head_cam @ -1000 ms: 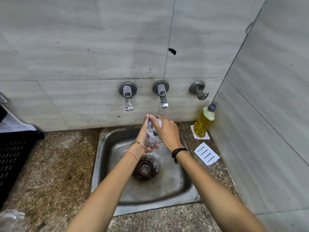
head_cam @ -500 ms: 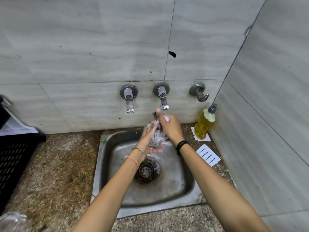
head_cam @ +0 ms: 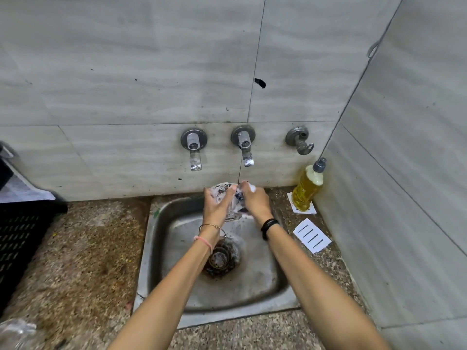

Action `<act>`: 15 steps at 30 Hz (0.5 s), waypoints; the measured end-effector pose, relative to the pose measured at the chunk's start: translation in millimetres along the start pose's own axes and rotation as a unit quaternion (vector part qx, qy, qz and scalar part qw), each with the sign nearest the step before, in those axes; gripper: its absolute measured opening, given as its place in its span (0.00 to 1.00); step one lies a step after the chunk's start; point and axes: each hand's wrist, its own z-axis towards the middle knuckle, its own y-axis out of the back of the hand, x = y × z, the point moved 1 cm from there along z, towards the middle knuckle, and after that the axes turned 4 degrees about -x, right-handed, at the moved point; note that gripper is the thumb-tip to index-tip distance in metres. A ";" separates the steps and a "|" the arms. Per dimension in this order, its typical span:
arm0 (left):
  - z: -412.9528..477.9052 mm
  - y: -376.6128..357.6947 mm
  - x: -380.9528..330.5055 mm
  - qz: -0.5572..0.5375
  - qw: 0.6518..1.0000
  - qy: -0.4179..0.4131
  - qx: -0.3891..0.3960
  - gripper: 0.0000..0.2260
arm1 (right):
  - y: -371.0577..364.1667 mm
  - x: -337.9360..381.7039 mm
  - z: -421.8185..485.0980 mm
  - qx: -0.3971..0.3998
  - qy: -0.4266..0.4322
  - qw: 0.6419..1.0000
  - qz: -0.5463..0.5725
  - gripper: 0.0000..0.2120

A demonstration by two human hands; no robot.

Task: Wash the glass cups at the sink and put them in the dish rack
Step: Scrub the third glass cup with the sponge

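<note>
A clear glass cup (head_cam: 233, 202) is held over the steel sink (head_cam: 255, 281), below the right-hand tap (head_cam: 245, 150). My left hand (head_cam: 216, 207) wraps its left side. My right hand (head_cam: 255, 200) grips it from the right, with something white and soapy showing at the fingertips. The cup looks wet and foamy. A black slatted dish rack (head_cam: 20, 236) stands at the far left on the counter. Another clear glass object (head_cam: 15, 333) shows at the bottom left corner, blurred.
A second tap (head_cam: 194, 150) and a wall valve (head_cam: 300, 140) are on the tiled wall. A yellow soap bottle (head_cam: 308, 189) stands in the right corner, next to a white card (head_cam: 312, 238). The drain (head_cam: 222, 257) sits mid-sink. The speckled stone counter (head_cam: 88, 261) surrounds the sink.
Both hands have lifted the cup a little and carried it back toward the wall, under the right tap. The left hand's grip has shifted round the cup.
</note>
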 end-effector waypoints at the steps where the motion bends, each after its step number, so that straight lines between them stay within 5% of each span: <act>1: 1.6 0.3 3.1 -0.012 1.000 0.007 -0.003 0.33 | 1.1 2.6 2.7 0.017 0.001 1.000 -0.002 0.22; 5: 5.8 -4.9 4.4 -0.110 0.991 0.070 -0.043 0.30 | -14.0 0.8 -15.3 -0.066 0.083 0.994 0.019 0.20; 8: 6.4 -5.6 6.3 -0.114 0.989 0.091 -0.008 0.38 | -22.4 -11.3 -28.7 -0.117 0.089 0.987 0.065 0.19; 15: 9.1 2.0 8.6 -0.049 0.996 0.032 0.069 0.46 | 0.2 7.8 -11.7 -0.111 0.006 0.992 0.053 0.22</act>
